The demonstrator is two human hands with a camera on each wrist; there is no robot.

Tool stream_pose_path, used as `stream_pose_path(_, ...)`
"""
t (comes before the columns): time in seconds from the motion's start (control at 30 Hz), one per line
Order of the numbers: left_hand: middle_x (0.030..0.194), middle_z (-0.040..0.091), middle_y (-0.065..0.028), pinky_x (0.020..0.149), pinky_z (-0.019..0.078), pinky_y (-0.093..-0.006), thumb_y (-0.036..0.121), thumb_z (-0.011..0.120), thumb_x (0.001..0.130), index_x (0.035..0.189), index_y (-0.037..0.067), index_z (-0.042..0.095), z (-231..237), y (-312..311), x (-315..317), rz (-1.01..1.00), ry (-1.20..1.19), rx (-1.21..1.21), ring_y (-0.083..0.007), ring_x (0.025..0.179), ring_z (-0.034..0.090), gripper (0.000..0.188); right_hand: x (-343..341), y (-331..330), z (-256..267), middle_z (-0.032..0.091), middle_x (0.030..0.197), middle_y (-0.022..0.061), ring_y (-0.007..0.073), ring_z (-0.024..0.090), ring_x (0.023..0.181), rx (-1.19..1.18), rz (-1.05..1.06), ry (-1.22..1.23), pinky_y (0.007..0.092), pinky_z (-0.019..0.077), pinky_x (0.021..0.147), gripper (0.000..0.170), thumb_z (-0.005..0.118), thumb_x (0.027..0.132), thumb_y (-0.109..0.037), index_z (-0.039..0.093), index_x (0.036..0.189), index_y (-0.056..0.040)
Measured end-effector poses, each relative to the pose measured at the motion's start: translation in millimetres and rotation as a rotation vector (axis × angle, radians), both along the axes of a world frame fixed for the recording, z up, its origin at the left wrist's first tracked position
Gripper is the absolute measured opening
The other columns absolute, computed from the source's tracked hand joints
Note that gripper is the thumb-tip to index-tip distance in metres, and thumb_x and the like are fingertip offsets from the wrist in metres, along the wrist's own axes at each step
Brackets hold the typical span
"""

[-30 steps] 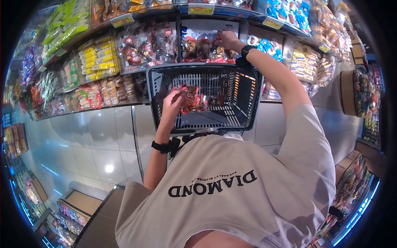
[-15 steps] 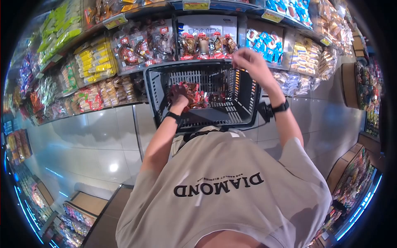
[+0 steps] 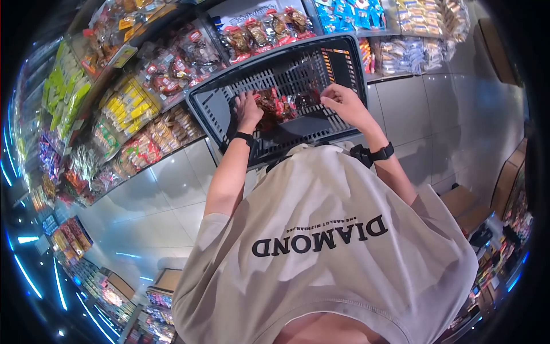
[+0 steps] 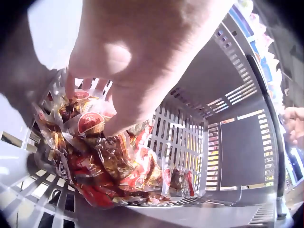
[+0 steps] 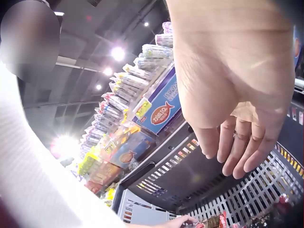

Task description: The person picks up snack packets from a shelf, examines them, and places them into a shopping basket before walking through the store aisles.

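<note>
Inside the dark grey shopping basket (image 3: 275, 150) lies a pile of clear, red-marked snack packets (image 4: 118, 161) with brown contents. My left hand (image 3: 247, 110) reaches down over the pile's left part, its fingers spread. In the left wrist view, the thumb and fingers touch the upper packets around one with a round red label (image 4: 91, 123). My right hand (image 5: 232, 95) hovers over the basket's right part, fingers loosely bent and nothing in them. One more small packet (image 3: 306, 98) lies near the pile's right end.
Right behind the basket runs a shelf bin of similar red-topped packets (image 3: 258, 31). Left of it are bagged red-brown snacks (image 3: 177, 63) and yellow packets (image 3: 130, 106); blue packets (image 3: 349, 14) are on the right. Tiled floor (image 3: 143, 203) extends at the left.
My right hand, over the shelf front a second ago, has come back above the basket. My left hand lifted a packet earlier and is now down among the pile. The view has turned.
</note>
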State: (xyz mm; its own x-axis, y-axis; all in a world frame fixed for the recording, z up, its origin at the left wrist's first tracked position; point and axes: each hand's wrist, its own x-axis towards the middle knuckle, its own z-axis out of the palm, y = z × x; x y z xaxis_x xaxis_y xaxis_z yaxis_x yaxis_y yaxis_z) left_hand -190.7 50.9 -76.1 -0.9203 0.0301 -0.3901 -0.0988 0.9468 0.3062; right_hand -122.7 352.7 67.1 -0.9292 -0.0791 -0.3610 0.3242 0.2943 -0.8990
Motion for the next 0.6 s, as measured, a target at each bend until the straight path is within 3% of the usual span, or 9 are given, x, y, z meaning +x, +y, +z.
stream_pose_path(0.17, 0.131, 0.046, -0.0090, 0.108, 0.0380, -0.0529, 0.008, 0.075, 0.071, 0.128, 0.014, 0.054, 7.9, 2.0, -1.8, -0.065, -0.026, -0.068, -0.0331, 0.130, 0.041, 0.061, 8.3, -0.7, 2.1, 0.067, 0.085, 0.0096, 0.0162, 0.064, 0.078, 0.072, 0.137, 0.016, 0.0303, 0.0518, 0.076, 0.019, 0.067, 0.091, -0.012, 0.064, 0.104, 0.0026)
stream_pose_path(0.27, 0.129, 0.051, -0.0112, 0.105, 0.0404, -0.0503, 0.002, 0.073, 0.074, 0.123, 0.010, 0.059, 24.8, 10.8, 6.2, -0.171, 0.198, -0.155, -0.0337, 0.125, 0.047, 0.052, 13.4, 6.1, -10.0, 0.067, 0.085, 0.0103, 0.0161, 0.064, 0.078, 0.133, 0.106, 0.005, 0.0307, 0.0517, 0.076, 0.018, 0.065, 0.092, -0.011, 0.064, 0.104, 0.0026)
stream_pose_path(0.3, 0.127, 0.051, -0.0113, 0.102, 0.0416, -0.0502, 0.003, 0.073, 0.074, 0.121, 0.009, 0.060, 22.8, 10.8, 7.4, -0.264, 0.217, -0.007, -0.0335, 0.121, 0.049, 0.049, 15.6, 9.8, -12.9, 0.067, 0.085, 0.0103, 0.0161, 0.064, 0.078, 0.133, 0.097, 0.001, 0.0307, 0.0517, 0.076, 0.018, 0.065, 0.092, -0.011, 0.064, 0.104, 0.0026)
stream_pose_path(0.33, 0.127, 0.051, -0.0113, 0.102, 0.0416, -0.0502, 0.003, 0.073, 0.074, 0.121, 0.009, 0.060, 17.9, 16.5, 7.5, -0.275, 0.216, -0.005, -0.0335, 0.121, 0.049, 0.049, 16.6, 13.3, -14.0, 0.068, 0.084, 0.0107, 0.0174, 0.065, 0.077, 0.173, 0.049, 0.034, 0.0319, 0.0517, 0.074, 0.017, 0.064, 0.091, -0.010, 0.064, 0.102, 0.0028)
stream_pose_path(0.4, 0.122, 0.053, -0.0136, 0.100, 0.0428, -0.0463, 0.004, 0.071, 0.075, 0.116, 0.007, 0.062, 5.3, 36.3, 7.4, -0.510, 0.187, 0.189, -0.0342, 0.118, 0.050, 0.042, 18.2, 19.9, -16.5, 0.069, 0.082, 0.0111, 0.0186, 0.066, 0.076, 0.216, -0.010, 0.063, 0.0332, 0.0516, 0.073, 0.016, 0.062, 0.090, -0.008, 0.064, 0.101, 0.0029)
stream_pose_path(0.47, 0.122, 0.054, -0.0148, 0.101, 0.0427, -0.0454, 0.005, 0.070, 0.077, 0.113, 0.005, 0.062, -34.8, 50.8, 10.7, -0.506, 0.149, 0.251, -0.0357, 0.118, 0.050, 0.036, 21.7, 27.8, -14.1, 0.069, 0.083, 0.0104, 0.0176, 0.065, 0.076, 0.005, -0.199, 0.008, 0.0324, 0.0514, 0.072, 0.016, 0.057, 0.092, -0.008, 0.063, 0.103, 0.0024)
stream_pose_path(0.6, 0.121, 0.054, -0.0104, 0.104, 0.0417, -0.0463, 0.011, 0.074, 0.078, 0.110, 0.008, 0.063, -63.5, 75.7, 10.8, -0.464, 0.059, 0.094, -0.0338, 0.122, 0.048, 0.034, 35.4, 41.8, 5.9, 0.068, 0.084, 0.0078, 0.0145, 0.064, 0.076, -0.011, -0.250, -0.001, 0.0297, 0.0509, 0.071, 0.016, 0.053, 0.092, -0.005, 0.063, 0.103, 0.0019)
